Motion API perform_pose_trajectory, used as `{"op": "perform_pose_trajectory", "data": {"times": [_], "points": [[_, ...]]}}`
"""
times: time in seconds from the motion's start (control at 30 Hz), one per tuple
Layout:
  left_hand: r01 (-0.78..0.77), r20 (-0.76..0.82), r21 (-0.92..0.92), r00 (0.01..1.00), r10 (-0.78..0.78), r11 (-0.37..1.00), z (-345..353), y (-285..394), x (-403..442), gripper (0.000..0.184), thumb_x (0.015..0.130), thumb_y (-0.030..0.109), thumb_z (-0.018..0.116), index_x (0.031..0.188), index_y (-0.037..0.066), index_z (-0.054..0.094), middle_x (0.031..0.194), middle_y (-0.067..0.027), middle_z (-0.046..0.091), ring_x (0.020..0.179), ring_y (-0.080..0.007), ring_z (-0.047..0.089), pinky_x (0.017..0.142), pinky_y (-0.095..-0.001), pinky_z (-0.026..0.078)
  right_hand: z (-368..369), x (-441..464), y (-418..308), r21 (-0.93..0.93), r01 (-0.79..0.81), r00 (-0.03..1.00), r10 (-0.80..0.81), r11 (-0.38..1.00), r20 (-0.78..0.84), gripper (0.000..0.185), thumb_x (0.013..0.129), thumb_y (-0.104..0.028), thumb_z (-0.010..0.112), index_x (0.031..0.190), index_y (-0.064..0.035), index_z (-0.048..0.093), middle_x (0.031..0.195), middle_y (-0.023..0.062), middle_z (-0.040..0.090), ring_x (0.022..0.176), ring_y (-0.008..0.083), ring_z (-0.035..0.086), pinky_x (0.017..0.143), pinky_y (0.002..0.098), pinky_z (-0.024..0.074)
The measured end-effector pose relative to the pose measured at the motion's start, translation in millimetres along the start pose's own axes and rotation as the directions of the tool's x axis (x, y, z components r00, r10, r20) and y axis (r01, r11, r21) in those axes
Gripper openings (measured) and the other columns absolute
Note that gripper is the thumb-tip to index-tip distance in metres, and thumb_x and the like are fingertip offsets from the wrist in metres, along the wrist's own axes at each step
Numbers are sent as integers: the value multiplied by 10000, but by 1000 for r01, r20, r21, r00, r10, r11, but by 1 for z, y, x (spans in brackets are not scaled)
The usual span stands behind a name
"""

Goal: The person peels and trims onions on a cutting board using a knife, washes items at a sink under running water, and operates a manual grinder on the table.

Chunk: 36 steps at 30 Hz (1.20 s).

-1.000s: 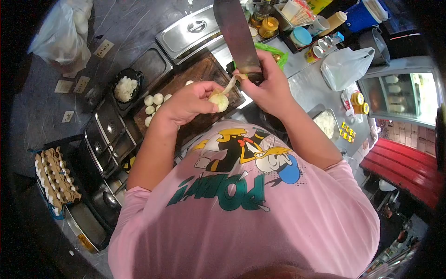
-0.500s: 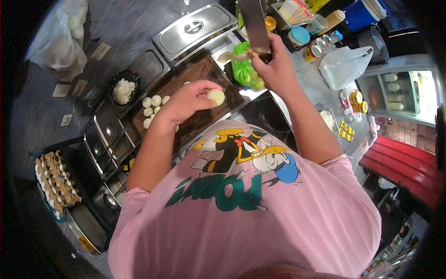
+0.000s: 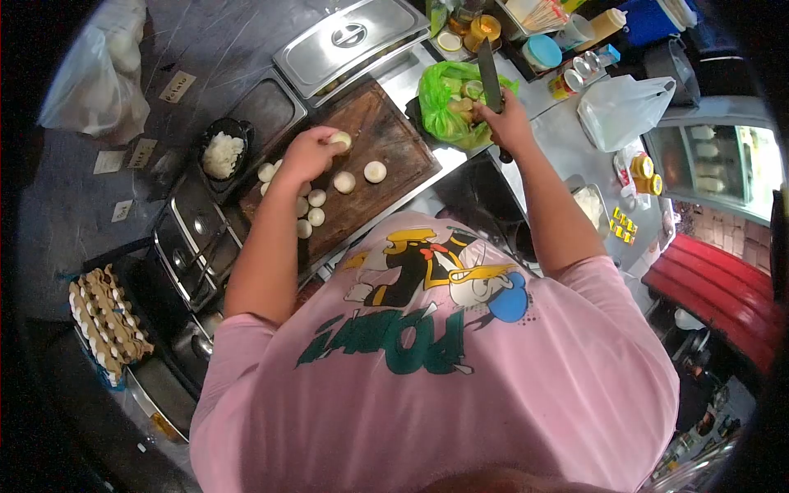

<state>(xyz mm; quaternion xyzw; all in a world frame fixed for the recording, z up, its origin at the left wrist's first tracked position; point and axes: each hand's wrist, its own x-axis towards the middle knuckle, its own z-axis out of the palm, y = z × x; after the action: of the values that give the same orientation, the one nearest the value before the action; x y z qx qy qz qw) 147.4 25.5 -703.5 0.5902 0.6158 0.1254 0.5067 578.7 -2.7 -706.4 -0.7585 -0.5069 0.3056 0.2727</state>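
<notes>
My left hand (image 3: 311,154) is closed around a pale peeled onion (image 3: 342,140), over the far left side of a dark wooden cutting board (image 3: 390,123). Two larger onions lie apart on the board: one onion (image 3: 376,172) to the right and another onion (image 3: 344,181) nearer the middle. Smaller peeled onions (image 3: 316,198) cluster under and beside my left wrist, which hides some of them. In my right hand (image 3: 509,123) is a large knife (image 3: 490,78), blade pointing up and away, next to an opened green plastic bag (image 3: 444,111) with peelings inside.
Beyond the board sits a lidded steel pan (image 3: 349,41). A black bowl of chopped white food (image 3: 223,154) stands at left, with egg trays (image 3: 107,324) further left. White plastic bag (image 3: 625,111), jars (image 3: 643,174) and a sauce bottle (image 3: 606,26) are at right.
My left hand has moved left, and two larger onions now show on the board. The knife has turned and lowered to the right; the peel strip beside it is gone, uncovering the green bag.
</notes>
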Motion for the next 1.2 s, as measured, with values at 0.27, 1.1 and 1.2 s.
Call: {"op": "perform_pose_trajectory", "data": {"times": [0.27,1.1,1.2], "points": [[-246,188,381,964,186,891,55,10,61,358,911,270,830,1204,68,794,1125,-139,810,1019,-342,767,925,-435,591,16,-40,39,-101,67,997,-70,993,-20,561,996,-414,783,1359,-26,601,869,164,740,608,270,720,560,410,559],[-52,270,-742,889,369,669,8,21,-46,661,932,3,786,1536,-9,520,1436,-156,658,1229,-253,705,1101,-395,554,19,-155,-116,260,230,878,-315,938,360,295,1135,-308,591,1065,-27,539,802,242,653,760,462,660,689,519,499],[-78,247,-800,861,445,595,12,32,-61,670,950,46,785,1554,-18,499,1461,-142,633,1225,-266,696,1107,-414,553,17,-157,-125,230,230,872,-305,946,383,255,1153,-303,584,1105,-52,591,807,64,687,595,165,641,560,348,528]]}}
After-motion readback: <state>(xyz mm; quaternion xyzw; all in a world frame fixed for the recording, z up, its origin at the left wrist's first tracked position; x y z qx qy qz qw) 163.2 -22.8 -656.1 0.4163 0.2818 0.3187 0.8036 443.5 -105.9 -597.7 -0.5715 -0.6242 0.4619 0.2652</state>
